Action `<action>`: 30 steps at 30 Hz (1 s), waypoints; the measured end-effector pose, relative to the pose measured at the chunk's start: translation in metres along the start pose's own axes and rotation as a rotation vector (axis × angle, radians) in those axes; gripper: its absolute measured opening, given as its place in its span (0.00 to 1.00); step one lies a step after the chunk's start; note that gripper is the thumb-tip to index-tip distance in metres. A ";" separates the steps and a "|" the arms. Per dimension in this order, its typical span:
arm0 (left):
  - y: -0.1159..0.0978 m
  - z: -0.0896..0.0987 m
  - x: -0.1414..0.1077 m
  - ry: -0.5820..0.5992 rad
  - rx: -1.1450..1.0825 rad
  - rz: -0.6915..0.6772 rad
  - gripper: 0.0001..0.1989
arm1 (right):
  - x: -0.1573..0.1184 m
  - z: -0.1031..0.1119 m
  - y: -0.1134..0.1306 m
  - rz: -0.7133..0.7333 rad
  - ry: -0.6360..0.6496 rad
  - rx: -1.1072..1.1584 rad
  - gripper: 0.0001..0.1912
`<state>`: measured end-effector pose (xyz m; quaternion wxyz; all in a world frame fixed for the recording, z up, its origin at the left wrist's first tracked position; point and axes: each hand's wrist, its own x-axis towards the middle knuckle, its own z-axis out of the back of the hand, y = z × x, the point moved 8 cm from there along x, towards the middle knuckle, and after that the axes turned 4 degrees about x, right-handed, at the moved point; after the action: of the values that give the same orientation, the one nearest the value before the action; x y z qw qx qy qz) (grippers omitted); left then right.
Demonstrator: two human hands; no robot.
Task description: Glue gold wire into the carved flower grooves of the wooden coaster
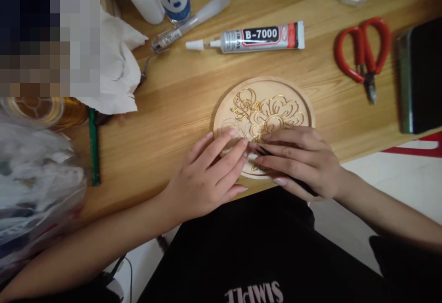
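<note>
A round wooden plaque (221, 109) with a raised rim lies near the table's front edge. Gold wire (276, 116) outlines a large flower and a smaller curled shape on it, and a faint drawn outline shows at its left. My left hand (210, 174) rests on the plaque's lower left, fingers spread, with the fingertips near its middle. Over the lower right, my right hand (304, 160) is closed around slim black tweezers (265, 151). The tweezers' tips are hidden among the fingers of both hands, so I cannot see whether they grip anything.
Behind the plaque lie a B-7000 glue tube (260, 38) and a clear pen (193, 22). Red-handled pliers (366, 59) and a dark phone-like object (421, 77) are at right. Crumpled tissue (120, 63), a gold wire spool (44, 109) and a plastic bag (41, 188) sit at left.
</note>
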<state>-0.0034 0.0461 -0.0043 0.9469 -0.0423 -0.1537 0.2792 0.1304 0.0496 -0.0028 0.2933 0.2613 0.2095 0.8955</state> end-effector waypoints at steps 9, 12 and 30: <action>0.001 -0.002 0.002 0.031 -0.060 -0.005 0.21 | 0.000 0.000 -0.001 -0.001 -0.008 0.015 0.15; 0.002 -0.002 0.002 0.040 -0.071 0.000 0.21 | 0.000 0.000 -0.002 0.000 -0.011 0.019 0.15; 0.004 -0.002 0.003 0.041 -0.112 0.002 0.21 | 0.000 -0.001 0.004 0.018 -0.005 -0.070 0.15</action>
<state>-0.0027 0.0511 -0.0061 0.9457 -0.1010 -0.1494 0.2703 0.1276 0.0464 -0.0013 0.2949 0.2551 0.1752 0.9041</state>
